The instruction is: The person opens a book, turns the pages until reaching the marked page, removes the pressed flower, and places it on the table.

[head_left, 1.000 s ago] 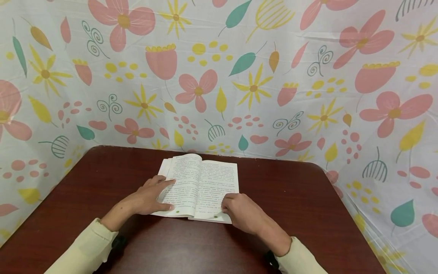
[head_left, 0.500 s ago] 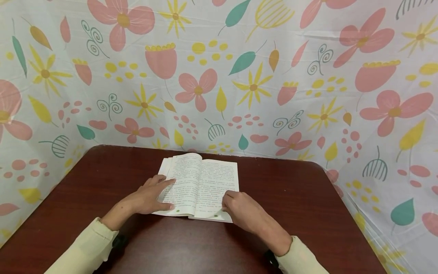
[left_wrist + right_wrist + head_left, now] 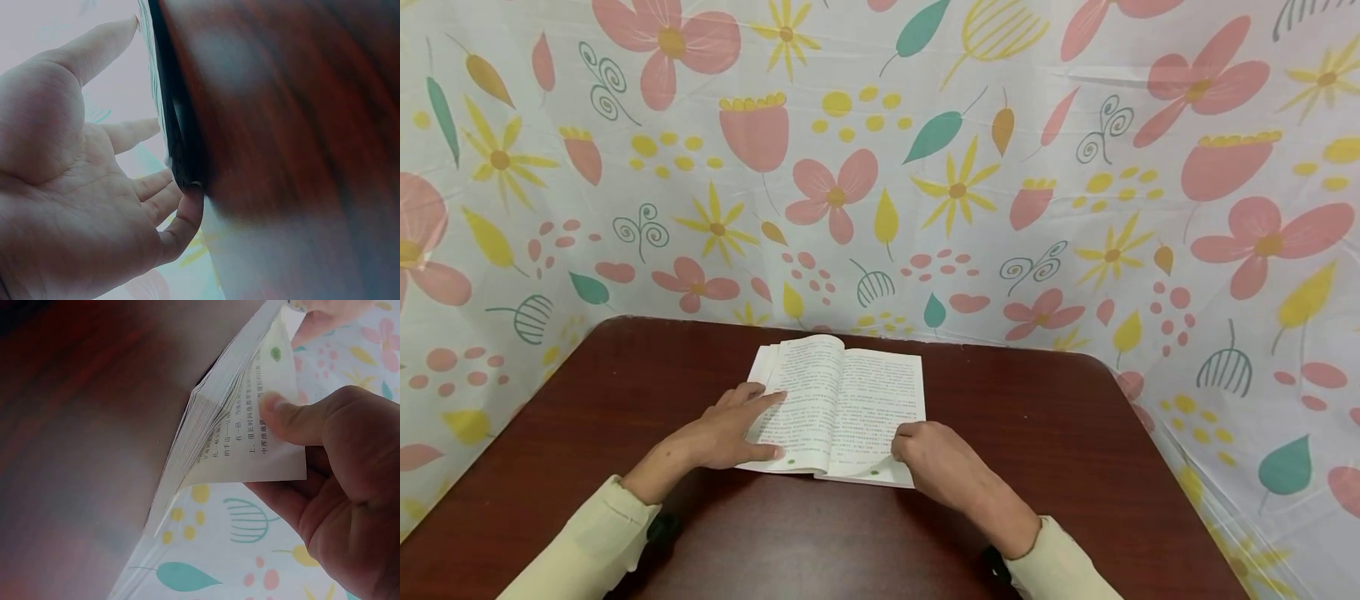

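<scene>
An open book [image 3: 876, 400] with printed text lies on the dark table, its left side bulging near the spine. My left hand [image 3: 722, 433] rests spread on the left page, thumb near the lower edge; the left wrist view shows its fingers apart along the book's edge. At the lower right corner, my right hand [image 3: 940, 462] pinches a page. In the right wrist view that page [image 3: 275, 444] is lifted from the stack, with the thumb [image 3: 290, 419] on its printed face and the fingers behind it.
A dark red-brown wooden table [image 3: 1037, 417] carries the book. Behind it and at both sides hangs a white cloth [image 3: 880, 125] printed with flowers and leaves. Pale sleeves [image 3: 587, 542] cover both forearms, with a dark band partly visible at each wrist.
My right hand has shifted very slightly to the right, with the page corner still pinched. The left hand and the book stay in place.
</scene>
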`<control>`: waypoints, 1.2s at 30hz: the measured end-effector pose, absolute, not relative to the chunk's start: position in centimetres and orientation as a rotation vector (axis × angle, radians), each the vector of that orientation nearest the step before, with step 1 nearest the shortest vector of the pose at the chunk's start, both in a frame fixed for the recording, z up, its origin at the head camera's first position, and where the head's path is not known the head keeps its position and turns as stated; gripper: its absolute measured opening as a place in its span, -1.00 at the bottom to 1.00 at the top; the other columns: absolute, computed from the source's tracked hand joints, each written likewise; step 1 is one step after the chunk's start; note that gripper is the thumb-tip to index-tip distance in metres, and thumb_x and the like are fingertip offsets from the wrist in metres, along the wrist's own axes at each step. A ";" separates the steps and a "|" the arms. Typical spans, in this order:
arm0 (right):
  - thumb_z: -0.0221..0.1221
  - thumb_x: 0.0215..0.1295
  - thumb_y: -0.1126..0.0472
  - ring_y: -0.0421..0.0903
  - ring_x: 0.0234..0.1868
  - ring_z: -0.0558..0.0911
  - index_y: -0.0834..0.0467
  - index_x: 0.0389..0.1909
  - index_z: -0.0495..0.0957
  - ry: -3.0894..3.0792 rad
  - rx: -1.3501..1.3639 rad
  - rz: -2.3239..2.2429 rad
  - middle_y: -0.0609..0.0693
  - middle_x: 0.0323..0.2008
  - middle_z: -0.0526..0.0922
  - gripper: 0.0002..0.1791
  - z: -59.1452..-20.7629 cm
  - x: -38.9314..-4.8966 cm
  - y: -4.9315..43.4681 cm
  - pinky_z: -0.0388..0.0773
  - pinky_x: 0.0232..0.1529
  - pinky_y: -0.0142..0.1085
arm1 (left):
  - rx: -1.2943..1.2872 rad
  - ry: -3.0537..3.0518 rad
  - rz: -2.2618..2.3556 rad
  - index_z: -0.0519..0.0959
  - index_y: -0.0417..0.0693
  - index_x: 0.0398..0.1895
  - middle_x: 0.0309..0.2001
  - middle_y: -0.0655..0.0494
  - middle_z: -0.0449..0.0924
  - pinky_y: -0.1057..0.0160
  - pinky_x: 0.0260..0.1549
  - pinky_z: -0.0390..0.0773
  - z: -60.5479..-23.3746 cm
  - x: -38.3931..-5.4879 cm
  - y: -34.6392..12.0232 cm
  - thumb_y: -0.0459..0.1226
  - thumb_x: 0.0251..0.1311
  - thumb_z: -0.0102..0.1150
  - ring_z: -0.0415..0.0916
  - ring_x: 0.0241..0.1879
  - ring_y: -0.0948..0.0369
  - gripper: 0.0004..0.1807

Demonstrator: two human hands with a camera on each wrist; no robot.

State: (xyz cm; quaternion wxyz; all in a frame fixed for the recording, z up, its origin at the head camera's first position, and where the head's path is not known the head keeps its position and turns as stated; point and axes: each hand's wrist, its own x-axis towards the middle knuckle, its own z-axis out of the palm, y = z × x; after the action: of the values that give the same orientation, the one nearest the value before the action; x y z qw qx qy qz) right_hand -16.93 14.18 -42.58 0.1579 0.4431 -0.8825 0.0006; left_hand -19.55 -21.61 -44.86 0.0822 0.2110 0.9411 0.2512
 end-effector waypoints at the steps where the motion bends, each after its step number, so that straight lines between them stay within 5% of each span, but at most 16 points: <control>1: 0.36 0.08 0.56 -0.23 -0.45 0.65 0.06 -0.54 0.72 -2.520 1.267 0.011 -0.11 -0.45 0.70 -0.70 -42.6 -17.0 14.2 0.55 -0.41 -0.38 | 0.634 2.808 0.755 0.28 0.05 0.66 0.58 -0.31 0.06 -0.52 0.28 0.20 -44.7 -19.5 -21.6 0.20 0.23 0.45 0.07 0.51 -0.30 0.01; 10: 0.60 0.13 0.16 -0.38 -0.48 0.52 -0.02 -0.57 0.62 -2.618 1.147 0.528 -0.27 -0.52 0.57 -0.70 -42.5 -17.6 14.5 0.52 -0.41 -0.46 | 0.625 2.793 0.744 0.26 0.05 0.67 0.59 -0.31 0.04 -0.53 0.29 0.18 -44.5 -19.3 -21.6 0.17 0.25 0.45 0.06 0.52 -0.30 0.00; 20: 0.43 0.36 0.30 -0.34 -0.26 0.67 0.00 -0.33 0.76 -2.728 1.077 0.924 -0.28 -0.34 0.73 -0.87 -42.7 -18.1 15.2 0.68 -0.15 -0.29 | 0.623 2.786 0.747 0.24 0.05 0.67 0.60 -0.30 0.02 -0.53 0.31 0.16 -44.5 -19.4 -21.5 0.18 0.27 0.43 0.03 0.54 -0.30 0.00; 25: 0.36 0.19 0.43 -0.11 0.01 0.70 0.04 -0.35 0.72 -2.711 0.883 1.020 -0.06 -0.10 0.76 -0.80 -42.5 -17.8 15.0 0.65 0.06 -0.08 | 0.634 2.786 0.735 0.23 0.05 0.68 0.60 -0.33 0.01 -0.54 0.30 0.15 -44.1 -19.4 -21.5 0.21 0.29 0.41 0.02 0.54 -0.31 0.01; 28: 0.42 0.18 0.39 0.10 0.26 0.58 0.18 -0.09 0.68 -2.695 0.688 1.063 0.17 0.20 0.61 -0.73 -42.6 -17.7 14.6 0.56 0.23 0.06 | 0.619 2.775 0.743 0.24 0.03 0.67 0.60 -0.33 0.01 -0.54 0.31 0.15 -43.6 -19.3 -21.3 0.17 0.30 0.41 0.02 0.54 -0.32 -0.01; 33: 0.48 0.29 0.22 0.25 0.45 0.40 0.39 0.54 0.24 -2.685 0.413 1.303 0.34 0.46 0.34 -0.10 -42.8 -17.4 13.7 0.43 0.39 0.14 | 0.597 2.801 0.843 0.37 -0.07 0.59 0.52 -0.33 0.18 -0.40 0.31 0.29 -43.3 -19.4 -21.0 0.11 0.38 0.36 0.17 0.48 -0.27 -0.16; 36: 0.35 0.44 0.26 0.27 0.51 0.38 0.39 0.63 0.07 -2.662 0.470 1.559 0.34 0.54 0.28 -0.09 -42.8 -16.8 12.9 0.39 0.44 0.13 | 0.561 2.822 0.947 0.46 -0.15 0.50 0.43 -0.31 0.30 -0.29 0.29 0.39 -43.4 -19.7 -21.0 0.13 0.49 0.22 0.30 0.40 -0.21 -0.27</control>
State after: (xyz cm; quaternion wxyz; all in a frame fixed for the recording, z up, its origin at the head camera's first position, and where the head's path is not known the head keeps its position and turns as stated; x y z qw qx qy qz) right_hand -16.83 12.89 -42.84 0.0103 0.1507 -0.8530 0.4995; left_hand -19.67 -20.96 -43.35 0.0564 0.1850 0.9302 0.3120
